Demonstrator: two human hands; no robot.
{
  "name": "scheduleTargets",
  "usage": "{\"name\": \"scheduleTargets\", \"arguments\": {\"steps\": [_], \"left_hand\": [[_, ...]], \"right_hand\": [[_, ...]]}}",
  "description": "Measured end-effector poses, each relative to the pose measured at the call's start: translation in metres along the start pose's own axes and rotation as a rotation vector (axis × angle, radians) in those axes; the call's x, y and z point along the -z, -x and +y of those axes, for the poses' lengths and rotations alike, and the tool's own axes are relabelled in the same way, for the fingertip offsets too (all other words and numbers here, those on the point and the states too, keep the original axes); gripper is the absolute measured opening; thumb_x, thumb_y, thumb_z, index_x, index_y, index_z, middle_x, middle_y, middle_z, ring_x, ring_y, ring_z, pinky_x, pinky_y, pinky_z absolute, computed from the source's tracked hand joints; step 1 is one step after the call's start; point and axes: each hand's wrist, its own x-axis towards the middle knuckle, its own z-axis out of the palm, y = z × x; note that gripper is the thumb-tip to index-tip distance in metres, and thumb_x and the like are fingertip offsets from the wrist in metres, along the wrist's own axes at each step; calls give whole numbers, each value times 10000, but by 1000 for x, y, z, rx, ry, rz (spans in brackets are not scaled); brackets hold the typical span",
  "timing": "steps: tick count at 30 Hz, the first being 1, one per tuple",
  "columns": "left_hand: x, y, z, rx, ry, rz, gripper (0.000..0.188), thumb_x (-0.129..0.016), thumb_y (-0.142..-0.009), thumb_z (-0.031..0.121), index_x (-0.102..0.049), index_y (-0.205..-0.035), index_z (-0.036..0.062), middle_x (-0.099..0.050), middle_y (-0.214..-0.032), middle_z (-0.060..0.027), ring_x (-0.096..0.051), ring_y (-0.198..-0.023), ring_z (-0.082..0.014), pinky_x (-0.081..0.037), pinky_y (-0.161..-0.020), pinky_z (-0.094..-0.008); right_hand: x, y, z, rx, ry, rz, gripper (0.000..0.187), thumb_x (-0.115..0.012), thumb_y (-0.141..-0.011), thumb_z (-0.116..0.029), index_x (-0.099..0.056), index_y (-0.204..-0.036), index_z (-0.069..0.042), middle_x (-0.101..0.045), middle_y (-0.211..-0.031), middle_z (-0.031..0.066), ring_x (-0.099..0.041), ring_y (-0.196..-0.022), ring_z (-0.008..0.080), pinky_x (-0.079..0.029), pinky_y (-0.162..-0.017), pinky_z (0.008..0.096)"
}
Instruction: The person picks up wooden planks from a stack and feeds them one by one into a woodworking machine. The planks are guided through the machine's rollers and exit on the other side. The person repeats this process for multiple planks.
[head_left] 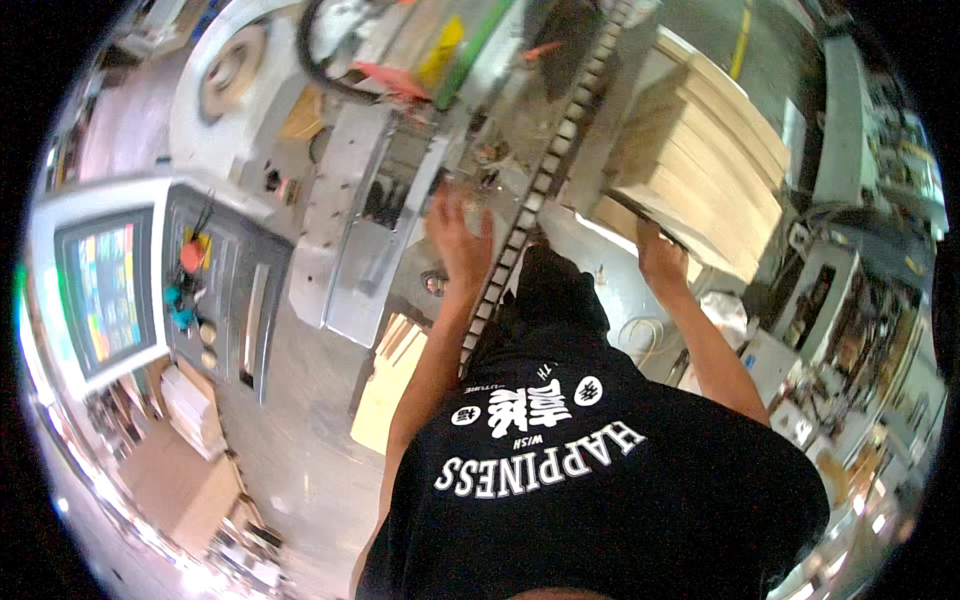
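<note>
Both hands show in the head view, the only one I have. On my feed the left hand (463, 245) is open, its fingers spread and thumb apart, and I see nothing held in it. It is just beside a segmented strip (543, 180) that runs slantwise up between the two arms, with a grey metal frame (322, 230) on its other side. Blur keeps me from telling whether its fingertips touch anything.

Over to the right, the right hand (662, 265) is mostly closed, fingers bent round a thin dark bar (628, 204). That bar lies along the near edge of a stack of pale boards (725, 170), on the right of the strip; whether it is fixed there or loose, I cannot tell.

I judge the step in hand to be handling at the stack, the right hand working while the left is free. To my mind the next move calls for a steady right grip and for the left fingers to keep clear of the strip. More boards (376, 408) lie beside the left forearm, and a screen (105, 290) stands far to the left.
</note>
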Motion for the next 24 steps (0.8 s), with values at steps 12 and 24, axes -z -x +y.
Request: {"name": "scheduleTargets", "arguments": {"steps": [12, 24], "left_hand": [[51, 38, -22, -92, -217, -340, 572, -754, -900, 267, -602, -1429, 107, -563, -1466, -135, -490, -1365, -369, -328, -1184, -554], [103, 79, -170, 437, -490, 380, 486, -758, -944, 289, -621, -1399, 188, -559, -1378, -127, -495, -1296, -374, -315, -1127, -566]], "right_hand": [[83, -39, -240, 580, -87, -108, 510, -656, -953, -171, -541, -1396, 53, -741, -875, 250, -738, -805, 437, -592, -704, 521], [-36, -110, -399, 289, -1496, -668, 838, -928, -832, -347, -480, -1466, -32, -522, -1504, 161, -583, -1295, 253, -497, -1060, 418]]}}
